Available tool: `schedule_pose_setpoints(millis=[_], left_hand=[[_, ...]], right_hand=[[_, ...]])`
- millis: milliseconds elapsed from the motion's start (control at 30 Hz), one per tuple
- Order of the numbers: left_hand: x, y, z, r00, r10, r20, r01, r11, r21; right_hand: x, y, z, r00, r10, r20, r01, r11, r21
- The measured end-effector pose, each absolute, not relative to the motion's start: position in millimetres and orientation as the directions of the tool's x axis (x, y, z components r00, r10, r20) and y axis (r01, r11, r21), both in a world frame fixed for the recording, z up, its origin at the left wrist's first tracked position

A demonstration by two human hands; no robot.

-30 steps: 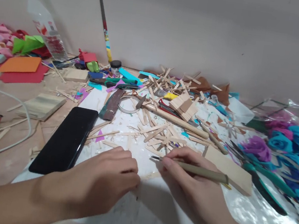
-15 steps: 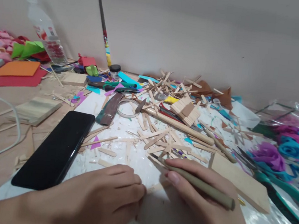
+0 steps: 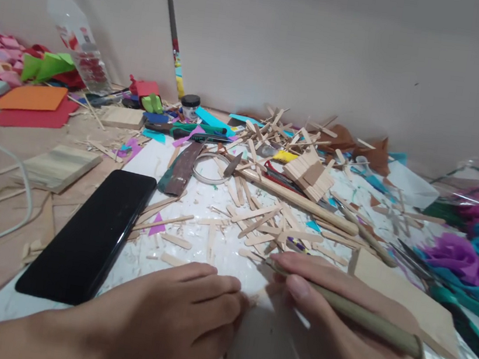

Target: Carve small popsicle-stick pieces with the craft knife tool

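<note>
Many craft sticks (image 3: pixel 300 234) lie on the white sheet (image 3: pixel 233 261) in the head view. Near them, the right hand (image 3: pixel 356 349) pinches an olive-handled tool (image 3: pixel 371 318) between thumb and fingers. The left hand (image 3: pixel 181 319) is low over the sheet, fingers curled; whether they clasp anything I cannot tell. A black phone (image 3: pixel 88 236) lies to its left.

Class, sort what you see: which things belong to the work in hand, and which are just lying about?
In hand:
- right hand, holding the olive-handled tool
- left hand, its grip hidden

Apparently lying about:
- black phone
- hammer
- plastic bottle
- orange card
</note>
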State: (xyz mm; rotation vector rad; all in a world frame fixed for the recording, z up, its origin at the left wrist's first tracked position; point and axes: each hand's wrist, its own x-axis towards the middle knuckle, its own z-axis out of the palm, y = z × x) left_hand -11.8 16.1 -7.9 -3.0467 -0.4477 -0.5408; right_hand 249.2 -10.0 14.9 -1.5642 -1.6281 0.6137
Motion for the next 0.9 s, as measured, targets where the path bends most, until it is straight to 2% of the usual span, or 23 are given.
schedule_pose_setpoints(millis=[167, 367, 500, 600, 700, 767, 900], left_hand=[[-11.7, 12.1, -2.8, 0.907, 0.326, 0.266, 0.312, -0.945, 0.094], [-10.3, -3.3, -6.9, 0.835, 0.42, 0.356, 0.365, -0.906, 0.214], [-9.3, -3.9, -13.6, 0.797, 0.468, 0.382, 0.429, -0.884, 0.188], [-9.4, 4.8, -9.4, 0.808, 0.48, 0.342, 0.436, -0.877, 0.199], [-11.1, 14.8, -0.3, 0.759, 0.6, 0.252, 0.492, -0.782, 0.381], [-13.0, 18.8, 2.2, 0.73, 0.642, 0.235, 0.503, -0.737, 0.45], [-16.1, 20.0, -3.9, 0.746, 0.648, 0.155, 0.542, -0.725, 0.426]], right_hand=[[251.1, -7.7, 14.0, -0.013, 0.989, 0.147, 0.584, 0.127, -0.802], [247.7, -8.6, 9.8, 0.096, 0.98, 0.172, 0.572, 0.087, -0.815], [248.0, -7.1, 10.1, 0.076, 0.98, 0.184, 0.633, 0.095, -0.768], [246.7, -6.4, 10.1, 0.067, 0.982, 0.178, 0.621, 0.098, -0.778], [245.5, -6.7, 9.1, 0.064, 0.983, 0.172, 0.579, 0.103, -0.809], [246.6, -7.1, 8.5, 0.061, 0.984, 0.168, 0.551, 0.107, -0.828], [253.6, -8.5, 8.1, 0.003, 0.979, 0.206, 0.573, 0.167, -0.802]])
